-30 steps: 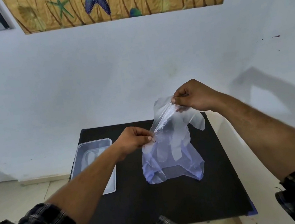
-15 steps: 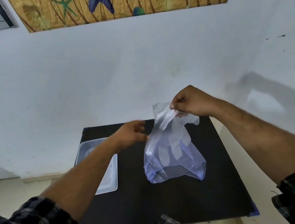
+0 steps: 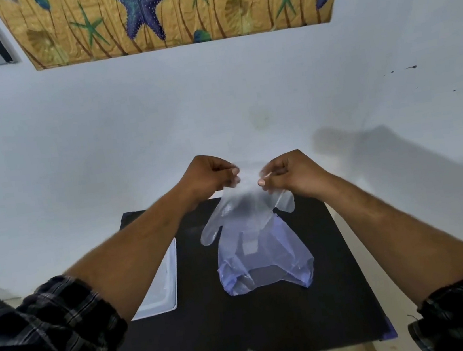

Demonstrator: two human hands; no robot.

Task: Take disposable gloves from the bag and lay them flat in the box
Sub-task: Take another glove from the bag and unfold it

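Together, left hand (image 3: 209, 177) and right hand (image 3: 289, 171) pinch the raised glove (image 3: 244, 212).

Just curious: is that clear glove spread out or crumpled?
Spread: both hands hold the clear plastic glove open, fingers hanging down.

Left hand (image 3: 209, 177) and right hand (image 3: 291, 173) pinch a glove (image 3: 244, 209) above the bag (image 3: 266, 262).

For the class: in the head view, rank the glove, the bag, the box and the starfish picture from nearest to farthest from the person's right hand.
1. Glove: pinched at its cuff by the right hand and the left hand.
2. Bag: below the glove, standing on the table.
3. Box: on the table's left side, partly behind the left forearm.
4. Starfish picture: high on the wall.
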